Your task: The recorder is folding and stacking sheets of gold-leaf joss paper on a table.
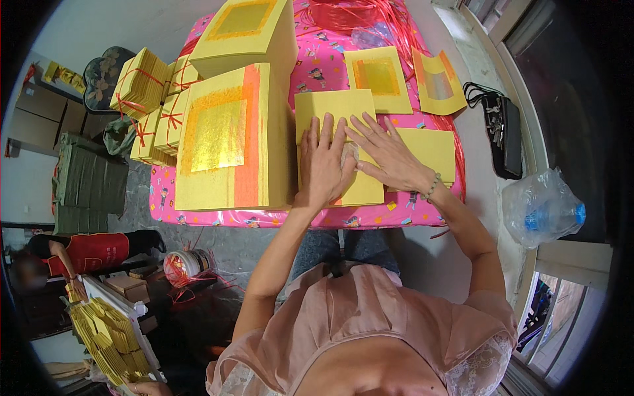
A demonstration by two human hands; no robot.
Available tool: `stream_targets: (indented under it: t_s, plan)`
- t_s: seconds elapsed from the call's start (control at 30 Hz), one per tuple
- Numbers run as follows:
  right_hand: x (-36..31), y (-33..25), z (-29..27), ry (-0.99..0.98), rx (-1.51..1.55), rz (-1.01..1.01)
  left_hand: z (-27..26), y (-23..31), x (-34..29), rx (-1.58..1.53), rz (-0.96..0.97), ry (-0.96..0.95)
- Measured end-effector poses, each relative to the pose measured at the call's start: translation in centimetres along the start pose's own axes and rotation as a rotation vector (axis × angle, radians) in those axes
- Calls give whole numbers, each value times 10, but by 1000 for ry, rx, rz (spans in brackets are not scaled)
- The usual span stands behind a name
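Both my hands lie flat with fingers stretched over yellow paper sheets (335,102) on the pink table. My left hand (323,162) presses on the nearer sheet, its fingertips reaching the sheet behind. Beside it, my right hand (389,155) spreads its fingers, the two thumbs close together. Between them shows a small pale patch that I cannot make out. A yellow paper stack (426,155) lies under and to the right of my right hand. Left of my left hand stands a tall stack of yellow paper (214,138) with a gold square and an orange strip.
Behind stands another tall stack (231,30). Red-tied bundles (140,82) sit at the left. Single gold-marked sheets (376,76) and red string (396,20) lie farther back. A black pouch (502,132) and plastic bag (545,208) are right. A co-worker (86,254) handles yellow bundles at lower left.
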State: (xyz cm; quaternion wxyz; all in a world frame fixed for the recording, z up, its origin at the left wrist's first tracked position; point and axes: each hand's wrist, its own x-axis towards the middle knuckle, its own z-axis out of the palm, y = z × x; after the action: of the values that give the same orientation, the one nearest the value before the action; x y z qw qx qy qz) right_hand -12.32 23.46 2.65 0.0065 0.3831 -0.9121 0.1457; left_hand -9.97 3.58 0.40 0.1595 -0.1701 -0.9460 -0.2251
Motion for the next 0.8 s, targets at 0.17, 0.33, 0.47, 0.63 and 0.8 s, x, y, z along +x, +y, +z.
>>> stream_targets:
  t_s: [0.17,0.33,0.47,0.63,0.8]
  plan:
    - [-1,0,-2,-16,7,8,-7,0,-7,97,-26,-62]
    - [1,-1,0,-6,31,-1,-9,-3,-11,105,-83,-83]
    - [1,0,1,9,43,7,-8,-4,-10,78,-77,-90]
    - [9,4,-2,102,-29,-30,-6,-7,-12,24,-105,-55]
    - [26,18,2,308,17,-55,-15,3,-10,-167,-60,196]
